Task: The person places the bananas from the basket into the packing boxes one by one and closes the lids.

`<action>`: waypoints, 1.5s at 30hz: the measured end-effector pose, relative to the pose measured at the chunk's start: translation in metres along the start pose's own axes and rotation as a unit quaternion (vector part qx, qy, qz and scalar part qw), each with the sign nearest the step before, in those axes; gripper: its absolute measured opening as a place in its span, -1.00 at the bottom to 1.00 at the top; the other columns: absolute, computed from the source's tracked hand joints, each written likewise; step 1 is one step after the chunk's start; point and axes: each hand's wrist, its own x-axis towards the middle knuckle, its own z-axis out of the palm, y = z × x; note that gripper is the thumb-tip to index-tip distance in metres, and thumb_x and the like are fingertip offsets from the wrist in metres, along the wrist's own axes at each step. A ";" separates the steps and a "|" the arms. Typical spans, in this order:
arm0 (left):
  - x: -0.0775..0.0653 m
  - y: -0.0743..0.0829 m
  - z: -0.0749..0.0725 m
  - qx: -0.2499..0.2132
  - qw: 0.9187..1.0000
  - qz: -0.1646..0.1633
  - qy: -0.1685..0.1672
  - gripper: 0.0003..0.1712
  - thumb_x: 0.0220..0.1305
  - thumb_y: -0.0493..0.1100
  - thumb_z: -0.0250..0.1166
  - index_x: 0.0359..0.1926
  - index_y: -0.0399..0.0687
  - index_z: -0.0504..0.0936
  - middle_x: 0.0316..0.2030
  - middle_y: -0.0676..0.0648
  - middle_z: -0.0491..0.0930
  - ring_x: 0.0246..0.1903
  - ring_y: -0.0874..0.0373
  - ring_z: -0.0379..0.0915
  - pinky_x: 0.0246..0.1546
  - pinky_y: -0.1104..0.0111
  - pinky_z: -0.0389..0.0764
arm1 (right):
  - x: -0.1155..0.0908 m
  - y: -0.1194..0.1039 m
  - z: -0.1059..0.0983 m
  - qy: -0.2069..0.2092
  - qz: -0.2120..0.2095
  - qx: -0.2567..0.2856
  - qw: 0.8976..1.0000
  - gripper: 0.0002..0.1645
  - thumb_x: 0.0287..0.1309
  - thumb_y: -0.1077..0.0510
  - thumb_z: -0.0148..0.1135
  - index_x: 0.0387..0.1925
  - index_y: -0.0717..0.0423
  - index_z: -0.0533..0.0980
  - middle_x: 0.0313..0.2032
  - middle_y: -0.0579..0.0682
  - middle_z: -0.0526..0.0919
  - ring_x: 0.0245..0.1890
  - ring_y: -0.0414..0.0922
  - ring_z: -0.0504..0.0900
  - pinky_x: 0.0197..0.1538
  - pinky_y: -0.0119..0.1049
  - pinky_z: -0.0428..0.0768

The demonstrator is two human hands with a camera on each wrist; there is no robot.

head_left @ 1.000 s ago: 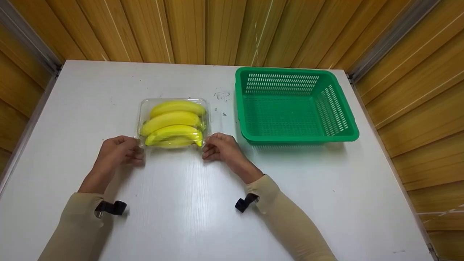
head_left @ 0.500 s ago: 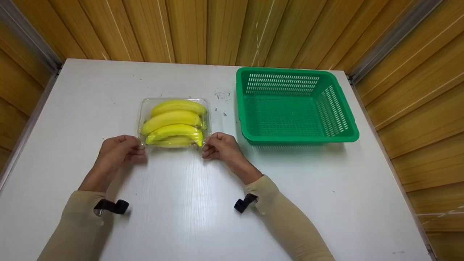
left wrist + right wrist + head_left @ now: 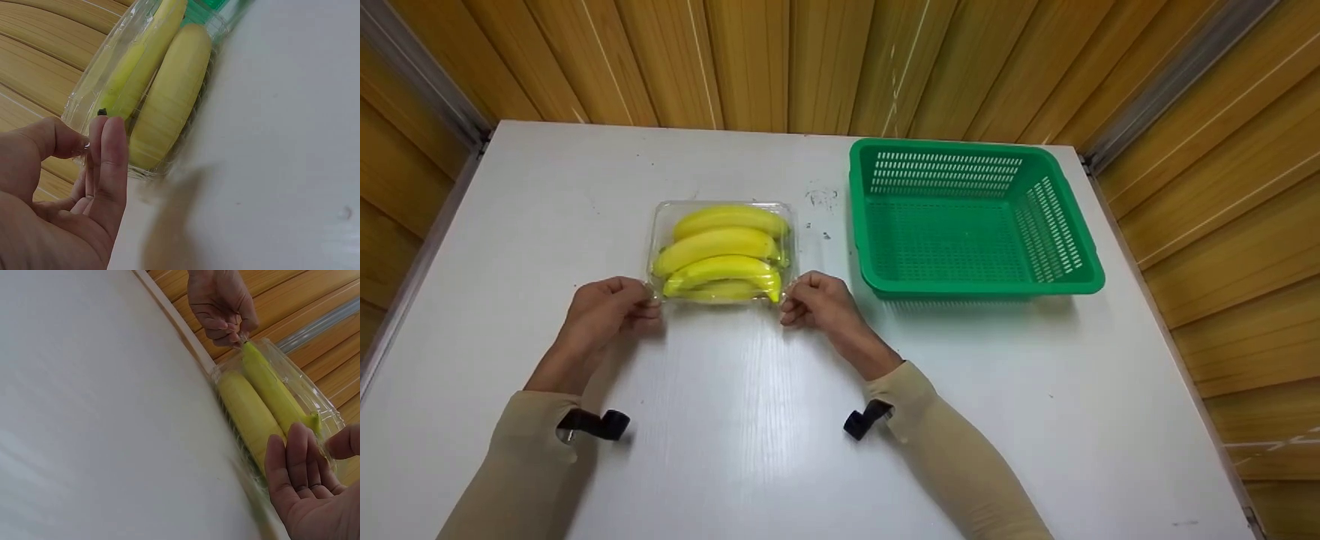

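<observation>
A clear plastic clamshell box [image 3: 660, 217] with several yellow bananas [image 3: 720, 246] inside rests on the white table, left of centre. At its near left corner my left hand [image 3: 604, 311] pinches the rim between thumb and fingers. My right hand [image 3: 825, 304] pinches the near right corner in the same way. The left wrist view shows the left thumb [image 3: 70, 140] and fingertips meeting at the plastic edge, beside a banana [image 3: 171, 95]. From the right wrist, both hands appear at the two ends of the box, with a banana [image 3: 250, 410] along its near side.
To the right of the box stands a green plastic basket [image 3: 979, 287] with slotted walls and nothing inside. Wood-panelled walls [image 3: 825, 67] border the white table [image 3: 720, 450] at the back and sides. Small dark marks [image 3: 821, 199] lie between box and basket.
Both hands keep their hold on the box corners. The whole scene shifts only very slightly in the head view; the lid looks the same, and the basket has not moved.
</observation>
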 end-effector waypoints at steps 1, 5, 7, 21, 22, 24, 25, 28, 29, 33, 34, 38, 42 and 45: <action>0.000 0.000 0.000 0.004 1.000 -0.001 0.000 -0.84 0.48 -0.29 0.21 -0.10 -0.39 0.57 -0.43 -0.01 0.73 -0.39 0.23 0.72 -0.23 0.39 0.77 | 0.000 0.000 0.000 0.001 0.000 0.000 1.000 -0.80 0.39 0.35 0.10 -0.40 0.16 0.52 -0.49 0.05 0.66 -0.53 -0.15 0.68 -0.28 -0.26 0.77; 0.000 0.001 -0.001 0.009 1.000 -0.007 0.000 -0.87 0.48 -0.29 0.21 -0.12 -0.33 0.59 -0.43 0.01 0.73 -0.41 0.24 0.72 -0.26 0.40 0.76 | 0.001 0.001 0.001 0.005 0.001 -0.001 1.000 -0.80 0.36 0.36 0.09 -0.42 0.15 0.49 -0.50 0.05 0.65 -0.54 -0.16 0.67 -0.30 -0.28 0.76; 0.000 0.002 -0.002 0.007 1.000 -0.008 0.000 -0.91 0.48 -0.30 0.22 -0.17 -0.27 0.61 -0.44 0.01 0.73 -0.42 0.24 0.72 -0.29 0.40 0.76 | 0.002 0.000 0.002 0.006 -0.002 -0.002 1.000 -0.79 0.35 0.37 0.09 -0.43 0.15 0.47 -0.51 0.05 0.65 -0.54 -0.16 0.67 -0.31 -0.29 0.76; -0.001 -0.001 -0.001 0.037 0.999 -0.015 0.008 -0.78 0.50 -0.18 0.23 -0.09 -0.31 0.63 -0.40 0.03 0.75 -0.37 0.22 0.73 -0.25 0.41 0.74 | 0.003 0.006 0.001 0.014 0.005 -0.004 1.000 -0.79 0.31 0.25 0.09 -0.45 0.14 0.55 -0.49 0.05 0.66 -0.55 -0.12 0.68 -0.31 -0.23 0.76; -0.001 -0.001 -0.001 0.035 0.999 -0.016 0.006 -0.78 0.51 -0.18 0.23 -0.09 -0.31 0.63 -0.39 0.03 0.76 -0.37 0.22 0.73 -0.25 0.41 0.74 | 0.003 0.007 0.001 0.010 0.008 0.002 1.000 -0.80 0.30 0.24 0.09 -0.44 0.15 0.57 -0.48 0.05 0.67 -0.54 -0.11 0.70 -0.30 -0.22 0.76; -0.001 -0.002 -0.002 0.032 0.999 -0.014 0.000 -0.77 0.51 -0.18 0.22 -0.08 -0.32 0.63 -0.39 0.02 0.76 -0.36 0.22 0.74 -0.24 0.41 0.74 | 0.003 0.008 0.000 0.000 0.012 0.017 1.000 -0.79 0.28 0.22 0.07 -0.41 0.17 0.58 -0.46 0.07 0.68 -0.51 -0.09 0.71 -0.29 -0.21 0.76; -0.001 -0.002 -0.002 0.031 0.999 -0.014 -0.002 -0.77 0.52 -0.18 0.22 -0.07 -0.32 0.62 -0.39 0.02 0.76 -0.36 0.22 0.74 -0.24 0.41 0.74 | 0.003 0.008 -0.001 -0.004 0.012 0.026 1.000 -0.79 0.28 0.22 0.06 -0.40 0.17 0.59 -0.45 0.07 0.68 -0.51 -0.08 0.71 -0.29 -0.20 0.76; -0.001 -0.002 -0.002 0.037 0.999 -0.012 -0.003 -0.73 0.53 -0.16 0.19 -0.04 -0.34 0.60 -0.38 0.02 0.76 -0.35 0.22 0.74 -0.23 0.41 0.75 | 0.002 0.007 -0.001 -0.011 0.008 0.038 0.999 -0.77 0.30 0.22 0.03 -0.39 0.18 0.58 -0.44 0.09 0.67 -0.50 -0.08 0.72 -0.28 -0.19 0.76; -0.001 -0.002 -0.002 0.042 0.999 -0.013 -0.003 -0.72 0.53 -0.15 0.18 -0.02 -0.34 0.60 -0.37 0.03 0.76 -0.35 0.22 0.74 -0.22 0.41 0.74 | 0.002 0.006 -0.001 -0.012 0.009 0.039 0.999 -0.78 0.31 0.22 0.03 -0.39 0.18 0.57 -0.44 0.08 0.67 -0.50 -0.08 0.72 -0.28 -0.19 0.76; -0.001 -0.002 -0.002 0.063 0.998 -0.021 -0.011 -0.63 0.55 -0.10 0.15 0.06 -0.38 0.57 -0.34 0.02 0.76 -0.32 0.21 0.73 -0.20 0.39 0.74 | 0.002 0.002 0.000 -0.009 0.015 0.023 1.000 -0.81 0.34 0.26 0.10 -0.42 0.14 0.54 -0.45 0.07 0.66 -0.50 -0.10 0.70 -0.27 -0.21 0.76; -0.001 -0.002 -0.002 0.066 0.997 -0.023 -0.015 -0.61 0.55 -0.09 0.14 0.08 -0.39 0.57 -0.33 0.02 0.76 -0.32 0.20 0.73 -0.19 0.38 0.74 | 0.002 0.001 0.000 -0.006 0.016 0.018 1.000 -0.81 0.34 0.26 0.11 -0.43 0.14 0.54 -0.45 0.07 0.65 -0.50 -0.10 0.70 -0.27 -0.21 0.76; 0.000 0.000 -0.001 0.073 0.997 -0.022 -0.030 -0.59 0.56 -0.11 0.09 0.09 -0.43 0.57 -0.28 -0.04 0.76 -0.29 0.15 0.74 -0.17 0.36 0.74 | 0.004 -0.001 0.001 0.009 0.009 0.000 1.000 -0.81 0.29 0.27 0.10 -0.46 0.12 0.51 -0.47 0.06 0.64 -0.52 -0.13 0.67 -0.28 -0.24 0.75; 0.001 0.002 0.001 0.072 0.997 -0.021 -0.027 -0.63 0.54 -0.16 0.06 0.05 -0.42 0.55 -0.29 -0.05 0.74 -0.28 0.15 0.74 -0.14 0.36 0.75 | 0.006 0.000 0.002 0.015 -0.005 -0.004 1.000 -0.79 0.27 0.31 0.06 -0.49 0.12 0.49 -0.51 0.04 0.62 -0.55 -0.15 0.64 -0.31 -0.27 0.74; 0.001 0.003 0.003 0.072 0.997 -0.027 -0.020 -0.67 0.52 -0.16 0.06 0.01 -0.39 0.55 -0.31 -0.02 0.72 -0.29 0.17 0.73 -0.14 0.36 0.75 | 0.006 0.001 0.003 0.017 -0.013 -0.009 1.000 -0.78 0.26 0.32 0.06 -0.50 0.12 0.49 -0.53 0.03 0.61 -0.55 -0.17 0.62 -0.32 -0.29 0.73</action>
